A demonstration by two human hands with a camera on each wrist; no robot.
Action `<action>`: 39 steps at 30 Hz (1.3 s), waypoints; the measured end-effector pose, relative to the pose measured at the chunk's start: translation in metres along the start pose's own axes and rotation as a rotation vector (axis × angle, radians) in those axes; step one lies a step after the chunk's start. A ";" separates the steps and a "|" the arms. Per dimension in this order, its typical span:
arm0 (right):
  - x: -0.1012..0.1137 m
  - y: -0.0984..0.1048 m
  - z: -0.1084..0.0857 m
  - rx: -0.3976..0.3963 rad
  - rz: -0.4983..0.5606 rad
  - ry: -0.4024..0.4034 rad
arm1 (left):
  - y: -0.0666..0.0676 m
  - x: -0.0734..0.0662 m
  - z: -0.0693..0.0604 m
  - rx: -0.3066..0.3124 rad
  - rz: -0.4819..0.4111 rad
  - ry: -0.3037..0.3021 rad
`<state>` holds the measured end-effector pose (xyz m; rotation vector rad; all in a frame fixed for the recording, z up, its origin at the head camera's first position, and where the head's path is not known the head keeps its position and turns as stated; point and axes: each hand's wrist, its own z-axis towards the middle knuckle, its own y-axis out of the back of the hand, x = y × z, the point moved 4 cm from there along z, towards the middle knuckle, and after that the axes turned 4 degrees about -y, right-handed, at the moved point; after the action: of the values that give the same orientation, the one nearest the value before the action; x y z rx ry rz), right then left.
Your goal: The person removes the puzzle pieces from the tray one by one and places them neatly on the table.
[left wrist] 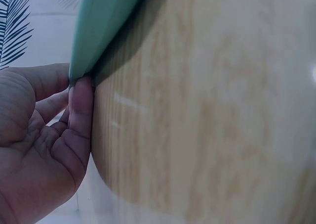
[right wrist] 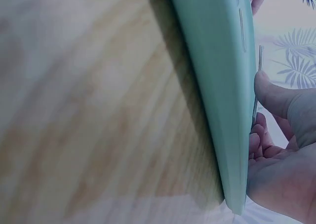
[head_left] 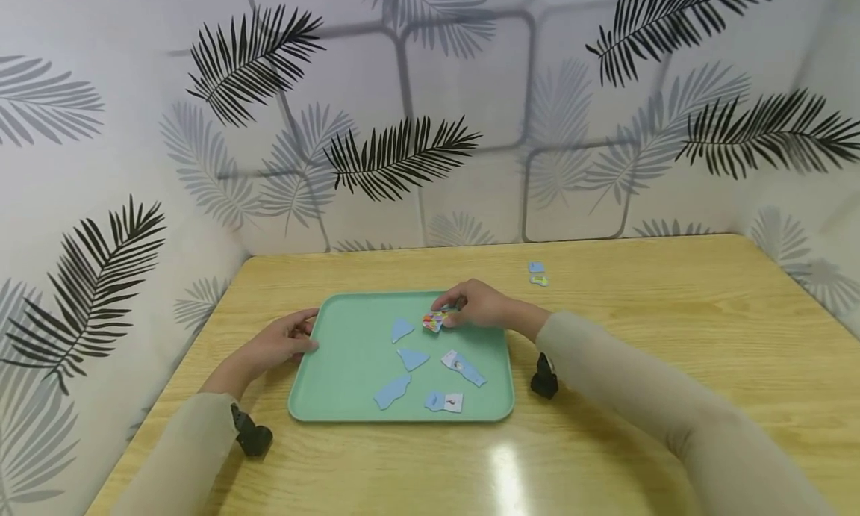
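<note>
My left hand [head_left: 285,340] is at the left rim of a green tray [head_left: 349,374]. In the left wrist view, its thumb and a finger pinch the tray's edge. Over the tray's far right part, my right hand [head_left: 478,305] holds a small multicoloured puzzle piece [head_left: 433,321] between thumb and fingers. The right wrist view shows only the piece's thin edge [right wrist: 260,58] by the thumb. Around it on the tray lie a pale blue piece [head_left: 402,329], a triangular blue piece [head_left: 413,358], a long blue one [head_left: 393,391], a blue-and-white strip [head_left: 463,367] and a blue-and-white piece [head_left: 444,402].
On the wooden table [head_left: 645,299], beyond the tray to the right, lie a small blue piece [head_left: 536,266] and a yellowish-green piece [head_left: 539,280]. A leaf-patterned wall [head_left: 470,202] borders the table's far edge and left side.
</note>
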<state>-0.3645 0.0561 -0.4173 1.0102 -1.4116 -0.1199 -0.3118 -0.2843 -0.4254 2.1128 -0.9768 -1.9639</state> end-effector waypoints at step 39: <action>-0.014 0.041 -0.044 -0.121 0.127 -0.034 | -0.001 -0.004 -0.002 0.016 -0.006 -0.011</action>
<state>-0.3502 0.1118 -0.3942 0.8202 -1.4779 -0.1287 -0.3095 -0.2826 -0.4223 2.1178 -0.9930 -1.9796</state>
